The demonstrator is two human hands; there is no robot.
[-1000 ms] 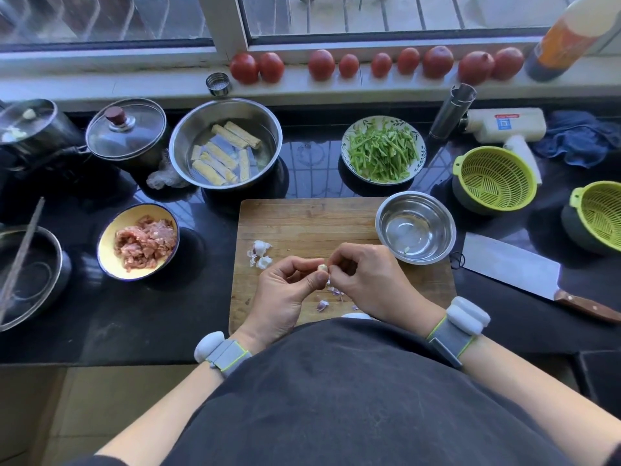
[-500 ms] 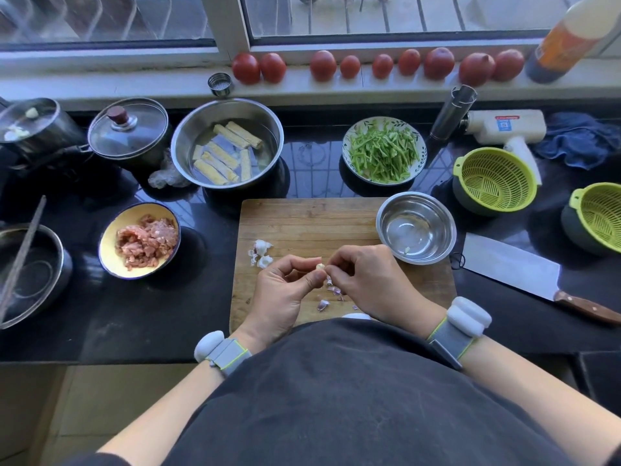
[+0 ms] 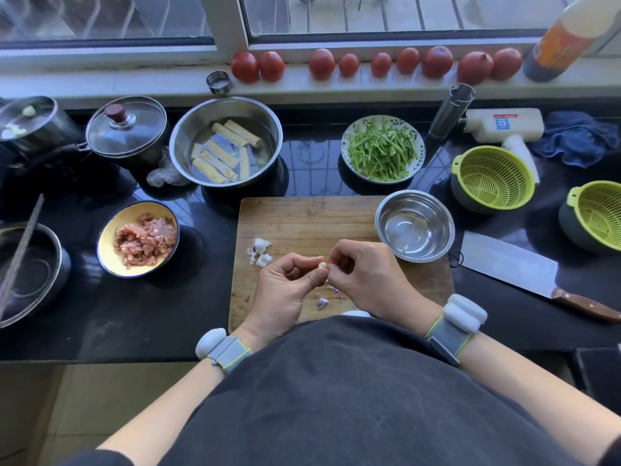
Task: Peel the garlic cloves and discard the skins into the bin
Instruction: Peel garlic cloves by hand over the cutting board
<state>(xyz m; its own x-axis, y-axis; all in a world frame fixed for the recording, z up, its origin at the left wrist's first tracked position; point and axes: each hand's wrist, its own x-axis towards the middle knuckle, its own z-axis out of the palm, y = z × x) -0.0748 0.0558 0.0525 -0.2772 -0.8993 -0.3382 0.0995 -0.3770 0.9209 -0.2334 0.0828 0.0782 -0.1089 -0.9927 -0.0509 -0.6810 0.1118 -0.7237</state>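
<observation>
**Both hands on one clove over the board**

At the left of the dark worktop [image 3: 100, 317] sit a lidded pot [image 3: 127, 129], a yellow bowl of minced meat [image 3: 138, 238] and a steel bowl of pale strips in water [image 3: 225, 142]. On the wooden board [image 3: 302, 216], a small heap of white skins [image 3: 260, 252] lies just left of the hands. The left hand [image 3: 285, 290] pinches a garlic clove [image 3: 322, 265] between thumb and curled fingers, above the board's near half. The right hand [image 3: 369, 277] meets it from the other side, fingertips curled in and picking at the same clove. A few purplish skin scraps [image 3: 322, 302] lie on the board under the hands. Further right stand a small steel bowl [image 3: 415, 225] on the board's corner, a plate of green strips [image 3: 383, 148] behind it, a cleaver [image 3: 510, 267] flat on the worktop, and two green colanders [image 3: 492, 178].
</observation>
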